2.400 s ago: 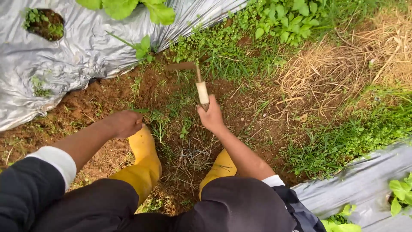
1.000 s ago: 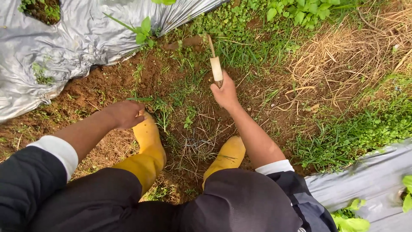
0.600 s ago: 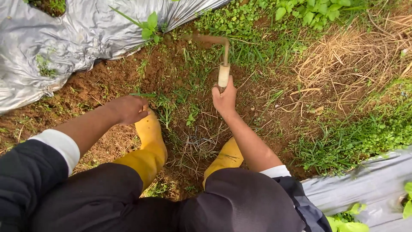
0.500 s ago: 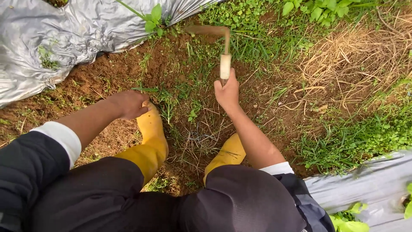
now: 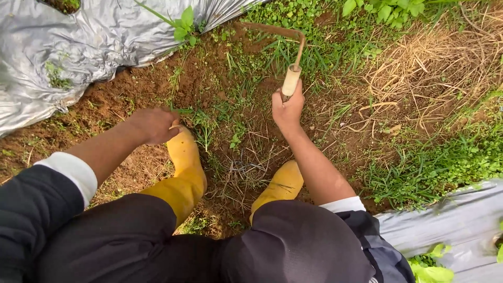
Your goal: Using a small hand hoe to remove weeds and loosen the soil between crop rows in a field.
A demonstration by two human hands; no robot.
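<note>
My right hand [image 5: 287, 110] grips the pale wooden handle of a small hand hoe [image 5: 291, 78]. Its rusty curved blade reaches up and left over the grassy soil. My left hand [image 5: 155, 124] is closed on a tuft of green weeds [image 5: 183, 111] just above my left yellow boot [image 5: 186, 167]. The right yellow boot [image 5: 279, 186] stands below my right forearm. More low weeds [image 5: 237, 137] grow in the brown soil between the two hands.
Silver plastic mulch sheet [image 5: 73, 47] covers the bed at upper left, another sheet [image 5: 450, 225] lies at lower right. Dry straw [image 5: 429, 68] lies at upper right, thick green weeds [image 5: 435, 162] at right. A leafy plant [image 5: 183, 26] pokes out at the sheet's edge.
My right hand has carried the hoe up and forward, the blade now reaching further out over the grass. My left hand stays closed by the left boot.
</note>
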